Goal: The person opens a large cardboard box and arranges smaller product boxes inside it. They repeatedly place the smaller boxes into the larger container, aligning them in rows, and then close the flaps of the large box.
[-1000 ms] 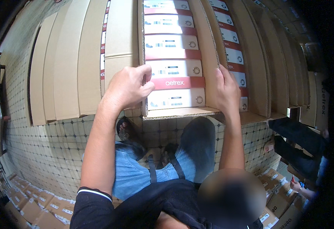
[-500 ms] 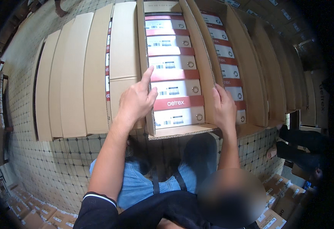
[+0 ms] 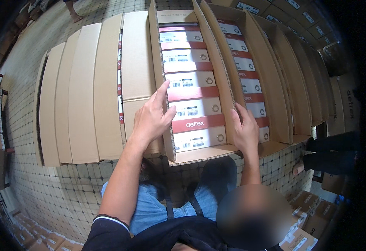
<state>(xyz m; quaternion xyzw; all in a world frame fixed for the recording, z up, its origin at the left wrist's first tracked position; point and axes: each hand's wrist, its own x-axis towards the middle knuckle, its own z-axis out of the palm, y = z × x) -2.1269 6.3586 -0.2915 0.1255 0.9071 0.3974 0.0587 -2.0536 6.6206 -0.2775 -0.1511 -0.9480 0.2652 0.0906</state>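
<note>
Flanking five boxes, half-open left hand and right hand touch one carton, grip unclear.

A long, narrow cardboard carton, brown, stands open at the top. From its near edge toward its far edge, white-and-red boxes fill one row, their ringed holes beside its right wall.

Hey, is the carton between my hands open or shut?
Open. No flap covers the top of the carton, and a row of white and red boxes shows inside.
</note>
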